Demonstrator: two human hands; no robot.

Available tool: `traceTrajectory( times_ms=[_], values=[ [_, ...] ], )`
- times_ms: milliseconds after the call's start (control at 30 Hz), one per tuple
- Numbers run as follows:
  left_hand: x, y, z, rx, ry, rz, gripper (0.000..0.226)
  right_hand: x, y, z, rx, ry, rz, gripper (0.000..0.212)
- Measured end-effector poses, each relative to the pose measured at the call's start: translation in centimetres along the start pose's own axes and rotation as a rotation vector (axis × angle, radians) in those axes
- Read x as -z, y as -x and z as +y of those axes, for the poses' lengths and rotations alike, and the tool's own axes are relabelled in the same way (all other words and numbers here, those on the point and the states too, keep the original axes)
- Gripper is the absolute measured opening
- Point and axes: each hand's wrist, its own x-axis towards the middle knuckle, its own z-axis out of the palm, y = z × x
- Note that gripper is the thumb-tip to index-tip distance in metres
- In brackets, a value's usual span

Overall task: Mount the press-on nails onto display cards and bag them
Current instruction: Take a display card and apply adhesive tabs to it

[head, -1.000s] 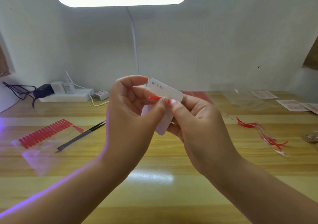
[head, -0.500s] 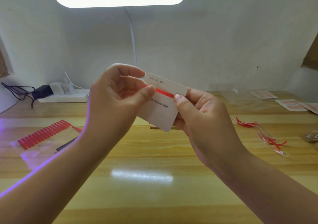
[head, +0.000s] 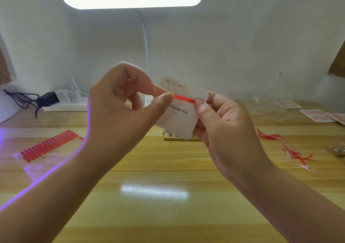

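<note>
Held up above the table point(head: 168, 168), the thin, light card point(head: 182, 115) looks bendable, so the right hand point(head: 222, 130) grips its right edge while the left hand point(head: 121, 108) pinches its left edge, thumb on the red strip point(head: 183, 98), probably sticky.

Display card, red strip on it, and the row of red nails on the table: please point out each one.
display card point(head: 183, 124): head view, bare lower face.
red strip point(head: 183, 98): head view, middle of the strip.
row of red nails point(head: 49, 145): head view, middle of the row.
</note>
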Motion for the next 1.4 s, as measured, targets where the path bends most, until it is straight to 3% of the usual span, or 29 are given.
traceTrajectory(
  times_ms=[100, 300, 500, 633, 800, 1000, 1400],
  values=[
    [-0.3, 0.5, 0.4, -0.113, -0.059, 0.017, 0.031, 0.0, -0.1, 0.1, 0.006, -0.004, 0.023, 0.022],
    [-0.2, 0.3, 0.1, -0.152, -0.114, 0.104, 0.034, 0.1, -0.1, 0.0, 0.025, -0.008, 0.039, 0.022],
    [-0.6, 0.9, -0.4, -0.26, -0.147, 0.043, 0.03, 0.3, -0.3, 0.0, -0.024, -0.072, 0.037, 0.022],
    [-0.6, 0.6, -0.5, -0.07, -0.103, 0.07, 0.032, 0.3, -0.2, 0.0, -0.026, -0.026, 0.043, 0.022],
    [-0.4, -0.3, -1.3, 0.257, 0.156, 0.069, 0.039, -0.1, 0.1, 0.1, 0.005, 0.034, 0.005, 0.023],
    [-0.5, -0.7, -1.2, 0.316, 0.325, 0.031, 0.045, -0.1, 0.2, 0.0, 0.032, 0.074, -0.002, 0.026],
    [-0.3, -1.0, -1.3, 0.383, 0.32, 0.019, 0.045, -0.2, 0.3, -0.2, 0.071, 0.131, -0.03, 0.029]
  ],
)
